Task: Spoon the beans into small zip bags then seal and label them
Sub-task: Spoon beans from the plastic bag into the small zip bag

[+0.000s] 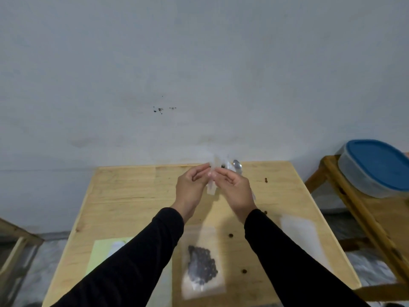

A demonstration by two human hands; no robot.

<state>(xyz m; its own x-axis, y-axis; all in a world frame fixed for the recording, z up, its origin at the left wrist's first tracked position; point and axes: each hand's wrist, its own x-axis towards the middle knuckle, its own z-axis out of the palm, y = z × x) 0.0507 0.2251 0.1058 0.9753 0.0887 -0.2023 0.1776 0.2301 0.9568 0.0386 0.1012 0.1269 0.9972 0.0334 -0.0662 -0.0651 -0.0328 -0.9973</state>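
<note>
Head view: your hands meet above the far half of the wooden surface [124, 196], both pinching a small clear zip bag [213, 173] that is blurred. Your left hand [192, 187] curls thumb and fingers onto the bag's left edge; your right hand [234, 187] does the same at its right edge, fingertips nearly touching. Whether that bag holds beans cannot be told.

Just beyond your right hand, at 1 o'clock from it, the bowl of a metal spoon [237, 166] shows. Toward 6 o'clock, between your black sleeves, a zip bag with dark beans [202, 264] lies flat on the surface. At 4 o'clock, near the right edge, lies an empty clear bag [298, 229]. At 7 o'clock, a pale green sheet [99, 253] sits partly under your left sleeve. A few loose beans [230, 235] dot the surface.

At 3 o'clock, off the surface, a blue-lidded container [376, 167] rests on a wooden stand [358, 209].
</note>
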